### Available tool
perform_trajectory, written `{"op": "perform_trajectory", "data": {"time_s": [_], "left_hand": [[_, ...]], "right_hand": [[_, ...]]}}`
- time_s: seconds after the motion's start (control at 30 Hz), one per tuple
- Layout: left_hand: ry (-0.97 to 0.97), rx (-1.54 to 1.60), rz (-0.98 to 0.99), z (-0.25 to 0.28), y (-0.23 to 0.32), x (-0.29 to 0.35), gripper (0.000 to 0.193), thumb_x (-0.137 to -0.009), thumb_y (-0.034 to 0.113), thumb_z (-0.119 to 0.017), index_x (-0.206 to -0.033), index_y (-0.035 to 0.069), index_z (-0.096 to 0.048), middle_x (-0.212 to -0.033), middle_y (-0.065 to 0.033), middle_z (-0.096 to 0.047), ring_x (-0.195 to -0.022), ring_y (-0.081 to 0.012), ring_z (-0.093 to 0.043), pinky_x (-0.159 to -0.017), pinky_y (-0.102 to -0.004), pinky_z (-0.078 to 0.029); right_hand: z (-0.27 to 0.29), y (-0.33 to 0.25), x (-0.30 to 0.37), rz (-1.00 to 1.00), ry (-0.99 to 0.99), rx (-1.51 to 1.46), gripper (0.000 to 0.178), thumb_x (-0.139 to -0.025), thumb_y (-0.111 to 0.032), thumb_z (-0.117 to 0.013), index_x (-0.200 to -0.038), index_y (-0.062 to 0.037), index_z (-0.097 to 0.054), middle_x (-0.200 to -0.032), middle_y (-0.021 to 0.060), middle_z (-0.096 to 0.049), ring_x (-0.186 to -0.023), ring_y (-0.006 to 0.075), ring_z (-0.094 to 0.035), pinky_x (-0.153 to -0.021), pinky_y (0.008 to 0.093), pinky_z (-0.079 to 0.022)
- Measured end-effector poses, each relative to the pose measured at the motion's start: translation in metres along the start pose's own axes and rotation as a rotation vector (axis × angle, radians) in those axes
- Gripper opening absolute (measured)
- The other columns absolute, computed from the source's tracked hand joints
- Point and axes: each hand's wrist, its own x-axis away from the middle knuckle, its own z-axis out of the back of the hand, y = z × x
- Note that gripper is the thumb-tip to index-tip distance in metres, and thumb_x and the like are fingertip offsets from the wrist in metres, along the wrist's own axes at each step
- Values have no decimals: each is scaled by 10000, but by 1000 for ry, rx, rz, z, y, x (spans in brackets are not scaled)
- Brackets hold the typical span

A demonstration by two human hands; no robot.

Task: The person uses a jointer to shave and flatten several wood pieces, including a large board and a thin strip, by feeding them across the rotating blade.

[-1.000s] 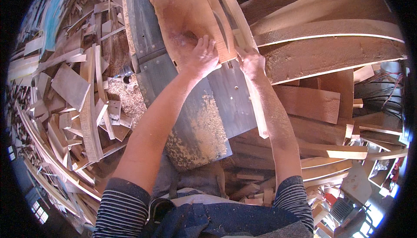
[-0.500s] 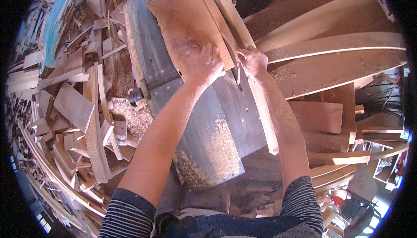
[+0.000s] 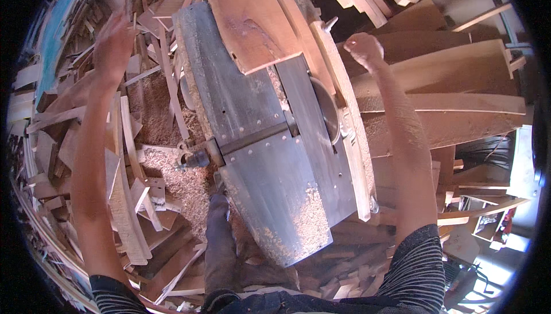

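A wide reddish-brown board (image 3: 252, 18) with a rough left edge lies at the far end of a dusty grey metal machine table (image 3: 252, 165). Beside it is a narrow wooden strip (image 3: 301, 24). A round saw blade (image 3: 326, 110) stands up through the table, next to a long pale wooden fence (image 3: 350, 125). Both my hands are off the board. My left hand (image 3: 116, 47) is raised over the scrap wood at left, its fingers smeared by motion. Beyond the fence on the right, my right hand (image 3: 365, 50) has its fingers curled in, with nothing visible in them.
Scrap wood (image 3: 129, 199) is heaped along the left, with sawdust (image 3: 178, 185) by the table. A dark motor-like part (image 3: 195, 158) juts from the table's left side. Large curved planks (image 3: 442, 73) are stacked at right. My leg (image 3: 221, 245) stands by the table's near left corner.
My left hand has let go of the board and swung left. My right hand has left the blade area, moving up and right. The board lies farther away, uncovering the blade.
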Motion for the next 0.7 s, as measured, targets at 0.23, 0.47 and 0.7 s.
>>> {"op": "perform_trajectory", "data": {"time_s": [0.23,0.47,0.7], "left_hand": [[62,1708,623,-33,20,192,510,-1028,176,-671,-1491,31,-513,-1595,-109,-421,-1463,-244,-447,-1218,-381,-404],[-469,1355,850,29,120,93,433,-974,230,-717,-1302,-45,-648,-1344,-178,-668,-1231,-251,-645,-1105,-353,-469],[-814,1748,1013,-30,215,13,208,-956,185,-754,-943,25,-621,-936,-88,-626,-900,-218,-645,-866,-365,-584]], "right_hand": [[-39,-73,-55,10,-268,-31,463,-841,-444,-703,-1006,-15,-763,-1076,232,-756,-1026,390,-739,-880,482,-584],[-30,-83,-54,-141,-263,106,553,-742,-298,-777,-1202,3,-712,-1175,279,-721,-1071,372,-737,-919,455,-601],[128,-67,-18,-51,-15,531,427,-994,-476,-596,-1032,-84,-760,-865,105,-758,-781,255,-756,-730,426,-641]]}}
